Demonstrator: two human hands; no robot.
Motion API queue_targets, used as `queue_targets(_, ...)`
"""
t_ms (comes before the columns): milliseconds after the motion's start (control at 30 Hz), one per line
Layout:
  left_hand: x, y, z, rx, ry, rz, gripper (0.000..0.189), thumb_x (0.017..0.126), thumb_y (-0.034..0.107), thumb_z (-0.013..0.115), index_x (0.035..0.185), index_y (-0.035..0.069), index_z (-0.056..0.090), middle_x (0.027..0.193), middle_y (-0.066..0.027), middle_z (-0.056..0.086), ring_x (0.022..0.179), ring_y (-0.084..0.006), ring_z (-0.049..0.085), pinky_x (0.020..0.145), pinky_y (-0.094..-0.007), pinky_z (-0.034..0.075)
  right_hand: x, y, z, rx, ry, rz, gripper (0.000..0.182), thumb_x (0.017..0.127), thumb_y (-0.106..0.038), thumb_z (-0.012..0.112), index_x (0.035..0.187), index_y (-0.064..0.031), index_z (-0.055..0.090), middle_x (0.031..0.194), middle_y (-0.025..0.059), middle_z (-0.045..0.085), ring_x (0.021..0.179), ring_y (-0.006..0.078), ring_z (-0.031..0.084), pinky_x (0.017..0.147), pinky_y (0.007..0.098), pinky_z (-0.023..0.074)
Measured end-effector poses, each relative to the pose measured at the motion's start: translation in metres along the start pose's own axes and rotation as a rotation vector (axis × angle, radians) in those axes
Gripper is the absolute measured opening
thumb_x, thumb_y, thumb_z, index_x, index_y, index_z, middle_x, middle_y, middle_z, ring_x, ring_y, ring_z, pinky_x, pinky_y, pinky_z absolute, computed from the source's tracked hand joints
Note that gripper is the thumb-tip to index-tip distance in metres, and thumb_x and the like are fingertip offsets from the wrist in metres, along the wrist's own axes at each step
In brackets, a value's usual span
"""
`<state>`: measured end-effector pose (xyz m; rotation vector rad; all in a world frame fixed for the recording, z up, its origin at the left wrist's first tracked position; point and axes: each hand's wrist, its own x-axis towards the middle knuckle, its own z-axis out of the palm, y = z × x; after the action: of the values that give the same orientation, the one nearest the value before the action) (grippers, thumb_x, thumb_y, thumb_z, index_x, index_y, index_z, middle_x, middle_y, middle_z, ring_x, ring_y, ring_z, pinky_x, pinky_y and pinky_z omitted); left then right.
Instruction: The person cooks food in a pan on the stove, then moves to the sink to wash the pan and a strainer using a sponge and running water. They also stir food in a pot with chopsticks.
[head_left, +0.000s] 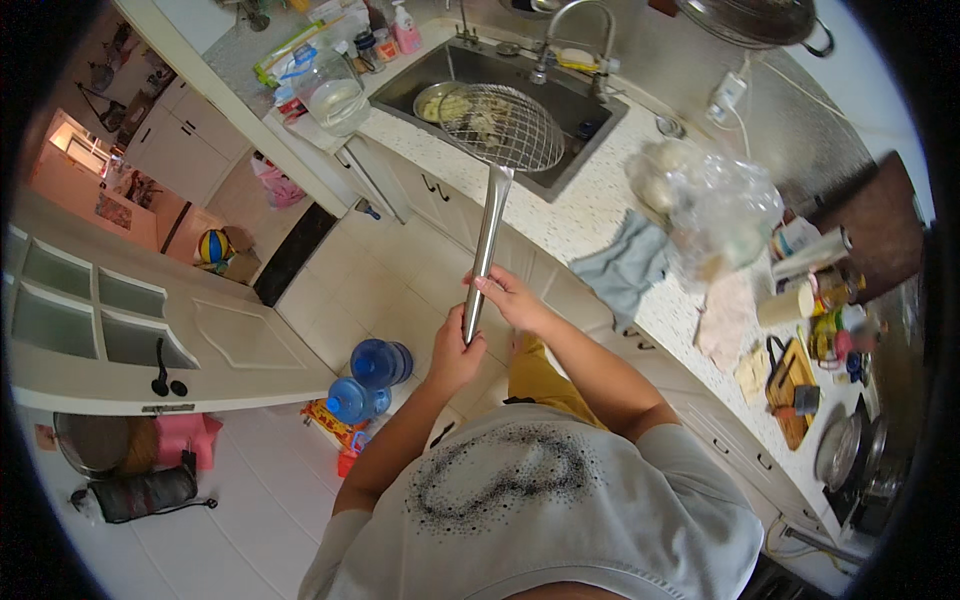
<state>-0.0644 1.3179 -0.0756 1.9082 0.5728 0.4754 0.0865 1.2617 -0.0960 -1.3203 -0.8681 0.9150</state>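
Both hands grip the long metal handle of a wire-mesh skimmer (489, 232). My left hand (455, 352) is closed around the handle's near end. Farther up, my right hand (516, 298) holds it with the thumb lying on top. The round mesh head extends over the stainless steel sink (474, 61), and whether it touches anything there I cannot tell. Through and beside the mesh, a metal bowl (422, 100) with pale yellowish food pieces (452, 107) shows in the sink, partly hidden. The faucet (541, 64) arches over the sink's far side.
A grey-blue cloth (626, 259) hangs over the counter (559, 229) edge, beside plastic bags (724, 199). Bottles and a wooden board (791, 390) stand farther right. A large clear jar (334, 97) is left of the sink. Blue water jugs (375, 364) stand on the floor near an open door (247, 337).
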Motion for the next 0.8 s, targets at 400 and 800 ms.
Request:
queue_targets(400,0.272,-0.035,-0.088,0.208,-0.231,-0.209,0.054,0.074,0.007,0.056,0.126,0.008,0.041,0.082,-0.0152,0.059,0.071,-0.0243,0.059,0.067,-0.0308,0.046,0.29,0.008,-0.36,-1.799,0.783,0.238,0.04,0.085,-0.015,0.041,0.123,-0.0053,0.044,0.131,0.012,0.041,0.118,0.0282,0.041,0.094,0.041,0.0371)
queue_targets(800,0.398,-0.029,-0.135,0.023,-0.689,-0.562,0.063,0.076,-0.001,0.053,0.134,0.013,0.033,0.09,-0.0068,0.057,0.076,-0.0127,0.054,0.068,-0.0267,0.045,0.332,0.043,-0.43,-1.892,0.577,0.656,0.044,0.078,-0.017,0.048,0.122,-0.0088,0.046,0.11,0.0106,0.051,0.102,0.0248,0.049,0.086,0.0372,0.0401)
